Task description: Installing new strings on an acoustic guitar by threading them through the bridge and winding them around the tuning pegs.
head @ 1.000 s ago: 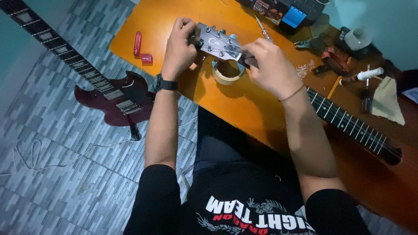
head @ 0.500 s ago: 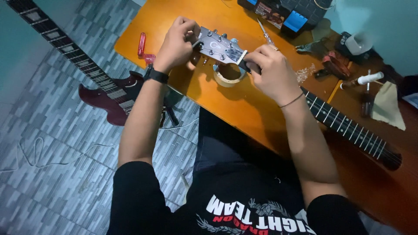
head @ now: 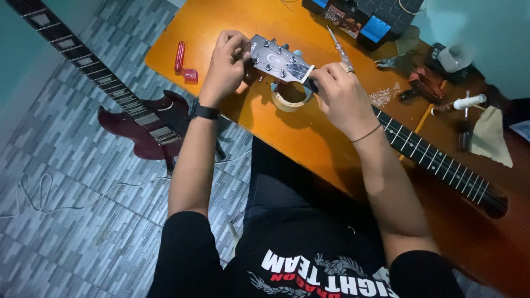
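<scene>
Over the orange table [head: 182,33], the left hand [head: 225,65] pinches the headstock [head: 279,58] at its end, steadying it; the right hand [head: 343,94] clasps the neck [head: 436,160], propped on a tape roll [head: 287,98].

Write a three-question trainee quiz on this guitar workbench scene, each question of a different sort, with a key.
1. True or false: the roll of tape lies on the orange table under the headstock.
2. Which hand is at the tip of the headstock? A) left hand B) right hand
3. Fill in: the dark red electric guitar lies on the ____.

Key: 1 true. 2 A: the right hand grips where the headstock meets the neck. 3 floor.
</scene>
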